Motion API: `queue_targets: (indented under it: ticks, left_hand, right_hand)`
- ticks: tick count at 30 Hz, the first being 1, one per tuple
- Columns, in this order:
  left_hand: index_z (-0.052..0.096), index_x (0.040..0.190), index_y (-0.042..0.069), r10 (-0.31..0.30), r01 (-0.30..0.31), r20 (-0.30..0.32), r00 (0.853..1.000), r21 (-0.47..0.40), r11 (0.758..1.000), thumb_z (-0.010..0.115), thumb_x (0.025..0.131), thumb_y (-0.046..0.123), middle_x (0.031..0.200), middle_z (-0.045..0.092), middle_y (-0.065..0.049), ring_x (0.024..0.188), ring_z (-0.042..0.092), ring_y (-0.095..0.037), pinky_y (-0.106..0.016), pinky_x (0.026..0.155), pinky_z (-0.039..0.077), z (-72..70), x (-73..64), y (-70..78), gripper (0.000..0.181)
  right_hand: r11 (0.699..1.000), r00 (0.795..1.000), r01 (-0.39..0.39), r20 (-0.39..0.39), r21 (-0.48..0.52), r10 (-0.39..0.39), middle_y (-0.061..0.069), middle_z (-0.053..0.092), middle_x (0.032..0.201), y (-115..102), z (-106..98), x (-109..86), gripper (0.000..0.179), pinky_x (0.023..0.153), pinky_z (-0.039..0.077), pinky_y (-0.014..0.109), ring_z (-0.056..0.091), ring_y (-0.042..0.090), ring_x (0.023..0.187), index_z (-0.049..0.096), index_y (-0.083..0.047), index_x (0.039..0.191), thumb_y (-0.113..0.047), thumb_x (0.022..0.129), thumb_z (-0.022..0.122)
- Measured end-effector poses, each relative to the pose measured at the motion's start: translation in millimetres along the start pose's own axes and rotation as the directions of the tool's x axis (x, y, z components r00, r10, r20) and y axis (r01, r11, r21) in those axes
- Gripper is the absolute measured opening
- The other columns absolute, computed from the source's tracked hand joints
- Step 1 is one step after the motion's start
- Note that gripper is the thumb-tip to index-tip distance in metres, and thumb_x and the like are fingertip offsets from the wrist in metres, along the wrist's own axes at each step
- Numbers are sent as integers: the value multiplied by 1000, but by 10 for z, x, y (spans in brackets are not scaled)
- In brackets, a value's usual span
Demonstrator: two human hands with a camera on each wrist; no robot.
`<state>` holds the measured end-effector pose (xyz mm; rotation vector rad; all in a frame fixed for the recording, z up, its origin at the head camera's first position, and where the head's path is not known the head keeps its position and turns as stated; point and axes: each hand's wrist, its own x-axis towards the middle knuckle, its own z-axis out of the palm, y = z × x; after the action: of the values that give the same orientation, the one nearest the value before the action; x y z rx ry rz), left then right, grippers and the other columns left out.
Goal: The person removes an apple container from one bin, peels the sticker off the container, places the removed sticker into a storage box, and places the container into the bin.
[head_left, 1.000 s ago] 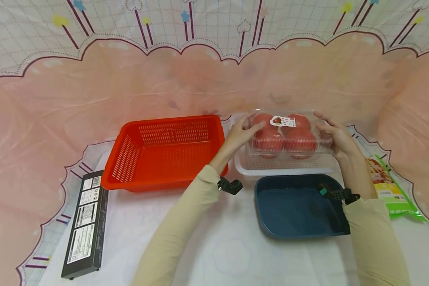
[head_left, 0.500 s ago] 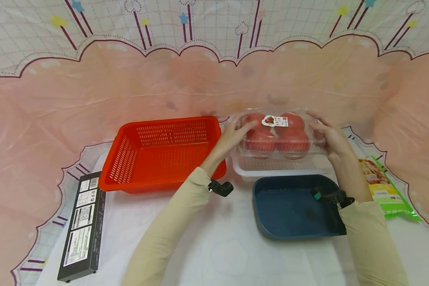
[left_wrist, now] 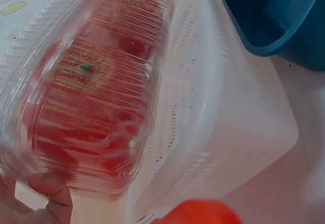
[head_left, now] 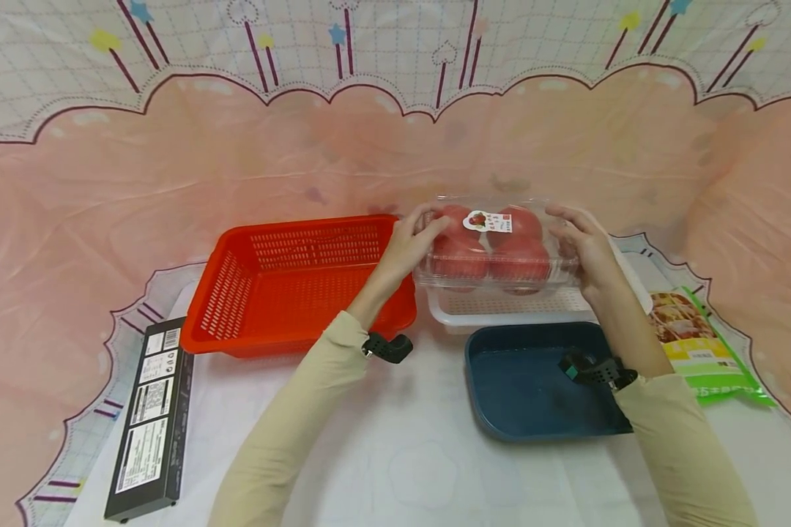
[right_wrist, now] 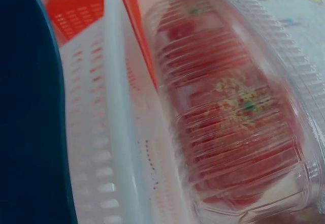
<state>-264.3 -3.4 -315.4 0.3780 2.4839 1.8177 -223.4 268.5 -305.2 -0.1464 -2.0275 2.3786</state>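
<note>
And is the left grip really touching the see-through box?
Touching: the head view shows the left grip holding the see-through box at its left end.

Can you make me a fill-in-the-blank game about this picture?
1. The left hand and right hand hold a clear box of fruit coloured ____.
2. The tray in front of the white basket is dark ____.
3. In the head view, the black box lies on the far ____ side.
Answers: red; blue; left.

The tomatoes [head_left: 519,258] are red, their package [head_left: 560,272] clear, its label [head_left: 487,222] white with red print. One basket [head_left: 303,293] is orange-red, the other basket [head_left: 514,319] white, the tub [head_left: 527,388] dark blue, the sleeves [head_left: 283,432] beige, the backdrop [head_left: 369,143] peach and gridded white.
</note>
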Motion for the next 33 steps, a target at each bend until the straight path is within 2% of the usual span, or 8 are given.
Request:
queue_targets:
  ticks: [3,5,10,15,22,25,29,33]
  left_hand:
    - [57,127,28,-12,12,-11,1000,11,1000,56,94,44,104,52,-8,105,47,-23,-42,89,46,-59,-20,2,37]
    - [57,126,29,-19,19,-15,1000,10,1000,57,93,44,111,49,-3,111,42,-20,-42,91,46,-93,-40,16,36]
    - [57,125,28,-16,16,-17,1000,7,1000,58,93,38,118,47,-7,114,41,-22,-42,89,47,-185,-106,63,34]
    - [56,127,28,-20,21,-25,999,33,999,58,93,35,116,45,-9,110,39,-23,-37,81,46,-288,-206,115,34]
    - [55,128,25,4,0,-36,999,102,995,56,94,31,116,47,-11,110,36,-23,-37,79,41,-445,-360,179,35]
    - [54,129,25,10,-6,-39,999,120,993,56,94,31,103,48,-11,105,37,-23,-35,74,39,-504,-424,179,35]
    - [55,128,25,35,-28,-48,998,138,990,56,94,29,85,45,-8,96,37,-23,-32,68,38,-585,-503,164,34]
    - [54,128,23,63,-56,-40,997,155,986,55,95,29,81,42,-8,89,38,-24,-32,64,37,-665,-608,165,34]
  right_hand:
    - [999,1000,6,-15,-33,-7,-11,39,61,25,68,-11,19,63,29,25,37,8,61,63,-30,109,-19,94,60]
    - [999,1000,13,-27,-48,-14,-11,40,64,35,105,-29,18,63,30,26,38,9,63,63,-30,109,-20,94,59]
    - [996,999,34,-35,-82,-36,-9,41,66,45,197,-77,18,56,31,23,38,10,63,63,-31,108,-20,95,57]
    - [985,998,57,-14,-162,-60,-9,40,63,32,288,-133,18,48,29,23,37,11,60,61,-32,109,-21,96,55]
    - [960,994,113,32,-258,-109,-10,35,55,13,418,-207,19,42,26,20,32,9,52,58,-32,109,-20,96,51]
    - [959,991,133,57,-249,-122,-11,33,51,25,478,-230,20,41,25,18,31,7,49,58,-31,107,-16,96,50]
    - [941,987,155,93,-300,-133,-12,32,50,49,549,-276,21,44,28,19,31,6,49,55,-33,106,-15,96,47]
    - [922,983,174,122,-347,-140,-11,31,51,56,617,-348,21,48,33,21,31,6,50,51,-33,108,-17,97,45]
